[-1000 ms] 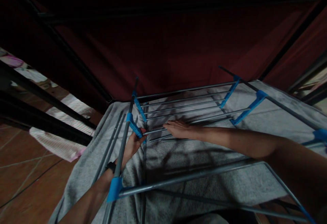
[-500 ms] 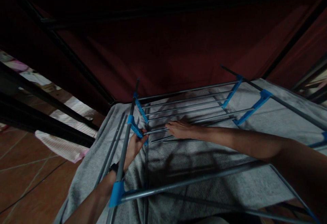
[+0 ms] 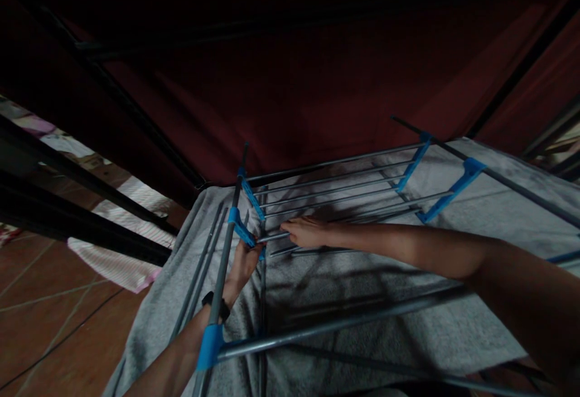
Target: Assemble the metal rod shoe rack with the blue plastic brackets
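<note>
A metal drying rack with blue plastic joints point(image 3: 211, 345) stands in front of me. My left hand point(image 3: 247, 258) is closed around the lower end of a blue bracket point(image 3: 243, 232) on the left upright tube point(image 3: 223, 258); its fingertips are partly hidden. My right hand point(image 3: 306, 231) grips a thin metal rod point(image 3: 275, 237) from above, a short way right of that bracket. The rod's left end meets the bracket near my left fingers. Its right part runs behind my forearm toward the right blue bracket point(image 3: 441, 200).
A grey blanket point(image 3: 348, 285) lies under the rack, with loose rods point(image 3: 198, 273) at the left. A thick crossbar point(image 3: 335, 327) spans the front. Dark red panels point(image 3: 308, 95) rise behind. Striped cloth point(image 3: 109, 264) hangs over the tiled floor point(image 3: 54, 324).
My right hand has slid slightly left along the rod, closer to my left hand. My left hand stays at the bracket with its fingers shifted a little. The view has moved slightly.
</note>
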`<state>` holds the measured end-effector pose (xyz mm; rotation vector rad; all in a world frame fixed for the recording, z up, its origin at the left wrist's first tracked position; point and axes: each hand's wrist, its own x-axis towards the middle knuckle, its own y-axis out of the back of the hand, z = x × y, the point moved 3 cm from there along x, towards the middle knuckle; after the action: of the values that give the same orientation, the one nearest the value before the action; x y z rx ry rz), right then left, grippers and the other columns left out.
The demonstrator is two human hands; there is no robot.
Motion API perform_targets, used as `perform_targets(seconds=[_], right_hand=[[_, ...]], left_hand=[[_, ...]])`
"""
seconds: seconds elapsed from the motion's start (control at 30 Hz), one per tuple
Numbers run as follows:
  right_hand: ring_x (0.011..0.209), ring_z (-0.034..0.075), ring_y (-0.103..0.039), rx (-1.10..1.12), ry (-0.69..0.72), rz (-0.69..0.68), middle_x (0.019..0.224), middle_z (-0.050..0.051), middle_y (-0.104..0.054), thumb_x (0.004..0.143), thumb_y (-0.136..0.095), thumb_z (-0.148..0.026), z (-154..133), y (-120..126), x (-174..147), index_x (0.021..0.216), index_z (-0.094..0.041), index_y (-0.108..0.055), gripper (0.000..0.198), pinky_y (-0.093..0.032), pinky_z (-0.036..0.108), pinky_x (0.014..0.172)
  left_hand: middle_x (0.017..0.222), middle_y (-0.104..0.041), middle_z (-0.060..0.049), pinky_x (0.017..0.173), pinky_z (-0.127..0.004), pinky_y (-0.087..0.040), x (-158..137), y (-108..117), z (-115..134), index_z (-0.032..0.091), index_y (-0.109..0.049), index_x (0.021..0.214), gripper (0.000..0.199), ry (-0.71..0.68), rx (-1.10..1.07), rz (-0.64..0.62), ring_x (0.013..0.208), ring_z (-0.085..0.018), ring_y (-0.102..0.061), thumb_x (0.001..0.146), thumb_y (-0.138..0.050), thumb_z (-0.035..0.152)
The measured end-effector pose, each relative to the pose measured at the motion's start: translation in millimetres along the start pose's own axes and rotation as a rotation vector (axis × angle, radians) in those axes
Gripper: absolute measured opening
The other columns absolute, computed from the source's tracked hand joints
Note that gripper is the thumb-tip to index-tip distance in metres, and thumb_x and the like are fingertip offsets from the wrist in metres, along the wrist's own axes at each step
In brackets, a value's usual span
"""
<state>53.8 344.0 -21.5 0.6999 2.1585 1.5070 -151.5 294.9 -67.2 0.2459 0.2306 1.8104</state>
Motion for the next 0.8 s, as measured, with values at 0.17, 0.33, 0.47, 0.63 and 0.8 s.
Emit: perform_targets(seconds=[0.17,0.33,0.47,0.63,0.8], right_hand=[[0.105,0.023,-0.069,0.111,-0.004,-0.002,0.121,0.011,-0.072,0.097,-0.054,-0.02,-27,-10,37,0.12,-0.017,-0.065,0.026,-0.053,0.03,0.085],[0.098,0.025,-0.07,0.11,-0.059,-0.037,0.112,0.013,-0.076,0.1,-0.055,-0.032,-39,-15,53,0.116,-0.017,-0.071,0.027,-0.052,0.032,0.079],[0.092,0.026,-0.07,0.094,-0.052,-0.062,0.108,0.013,-0.077,0.103,-0.05,-0.035,-38,-18,51,0.128,-0.018,-0.067,0.035,-0.05,0.033,0.075],[0.086,0.025,-0.07,0.033,-0.013,-0.121,0.104,0.011,-0.077,0.106,-0.045,-0.038,-44,-5,43,0.135,-0.024,-0.062,0.037,-0.044,0.031,0.067],[0.086,0.024,-0.069,0.027,0.021,-0.12,0.105,0.007,-0.078,0.106,-0.044,-0.042,-48,7,40,0.13,-0.03,-0.063,0.033,-0.041,0.03,0.066]], left_hand=[[0.061,-0.059,0.001,0.059,-0.028,-0.044,0,-1,-2,0.021,-0.059,0.067,0.032,-0.002,-0.014,0.004,0.063,-0.017,-0.055,0.064,-0.079,0.045],[0.068,-0.065,-0.002,0.063,-0.031,-0.048,1,4,-11,0.02,-0.063,0.072,0.026,0.004,0.027,0.017,0.069,-0.021,-0.06,0.067,-0.076,0.042],[0.071,-0.069,-0.004,0.067,-0.034,-0.051,0,4,-11,0.023,-0.066,0.073,0.019,0.032,0.012,-0.024,0.075,-0.024,-0.065,0.07,-0.075,0.039],[0.065,-0.066,-0.004,0.071,-0.04,-0.055,-1,2,-4,0.027,-0.062,0.066,0.021,0.024,0.014,-0.036,0.083,-0.029,-0.068,0.07,-0.077,0.041],[0.068,-0.069,-0.005,0.077,-0.045,-0.057,2,1,-2,0.028,-0.064,0.068,0.022,0.012,0.044,-0.052,0.09,-0.033,-0.069,0.069,-0.076,0.046]])
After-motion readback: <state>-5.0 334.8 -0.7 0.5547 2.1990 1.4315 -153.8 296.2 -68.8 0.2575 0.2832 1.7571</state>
